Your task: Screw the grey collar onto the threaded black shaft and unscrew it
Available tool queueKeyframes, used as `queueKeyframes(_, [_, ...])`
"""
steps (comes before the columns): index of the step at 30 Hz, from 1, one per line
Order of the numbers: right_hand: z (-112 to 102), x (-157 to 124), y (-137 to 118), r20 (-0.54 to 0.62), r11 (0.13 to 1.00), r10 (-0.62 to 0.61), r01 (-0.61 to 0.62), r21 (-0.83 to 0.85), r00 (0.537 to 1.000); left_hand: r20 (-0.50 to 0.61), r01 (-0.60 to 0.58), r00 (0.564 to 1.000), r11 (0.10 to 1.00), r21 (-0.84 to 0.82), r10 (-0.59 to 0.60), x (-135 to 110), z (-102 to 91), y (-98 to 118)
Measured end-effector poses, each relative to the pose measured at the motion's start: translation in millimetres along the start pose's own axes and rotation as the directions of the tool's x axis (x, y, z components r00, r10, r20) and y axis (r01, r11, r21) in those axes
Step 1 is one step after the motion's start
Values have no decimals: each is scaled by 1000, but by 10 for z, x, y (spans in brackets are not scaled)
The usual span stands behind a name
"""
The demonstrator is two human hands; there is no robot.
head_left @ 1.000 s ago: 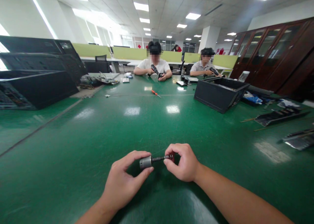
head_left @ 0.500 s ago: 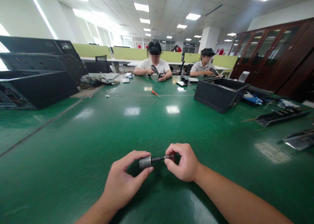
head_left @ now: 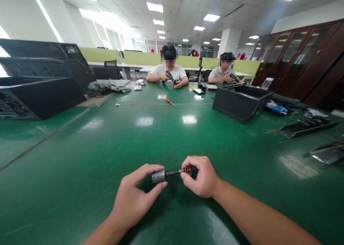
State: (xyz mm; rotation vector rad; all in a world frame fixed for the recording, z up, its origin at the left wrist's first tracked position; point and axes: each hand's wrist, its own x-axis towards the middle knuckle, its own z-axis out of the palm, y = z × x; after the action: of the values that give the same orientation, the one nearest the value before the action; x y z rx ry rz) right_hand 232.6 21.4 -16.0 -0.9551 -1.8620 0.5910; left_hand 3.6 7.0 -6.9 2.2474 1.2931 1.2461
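Observation:
Low over the green table point(head_left: 129, 141), a small grey cylindrical motor point(head_left: 158, 177) with a long dark shaft is held nearly level between my two hands. My left hand point(head_left: 137, 193) grips the motor body, thumb below and forefinger above. At the other end, my right hand point(head_left: 201, 177) pinches the tip of the shaft, where a ridged, coil-like part point(head_left: 186, 170) shows between thumb and fingers. Whether that coil is a separate spring or part of the shaft I cannot tell. The fingers of my right hand partly cover it.
An orange-handled screwdriver point(head_left: 170, 101) lies farther back. A black computer case point(head_left: 233, 101) stands at right, near metal parts point(head_left: 303, 126). More dark cases point(head_left: 48, 98) fill the left side. Two people point(head_left: 168, 71) sit across the table, each with a power driver in hand.
Both hands and the motor have shifted very slightly up and the motor a touch left. The grip of each hand stays the same.

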Motion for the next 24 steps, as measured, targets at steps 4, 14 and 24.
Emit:
queueKeyframes(4, [1,6,6,-2,1000,2,-2,4,1000,3,-1,1000,1000,-5,1,-4,-2,7])
queueKeyframes(14, [-7,12,9,-12,1000,6,-6,5,1000,-3,15,1000,1000,1,-15,6,-10,14])
queueKeyframes(24, [-11,21,4,-11,1000,22,-22,22,1000,-2,14,1000,1000,2,-14,4,-1,-7])
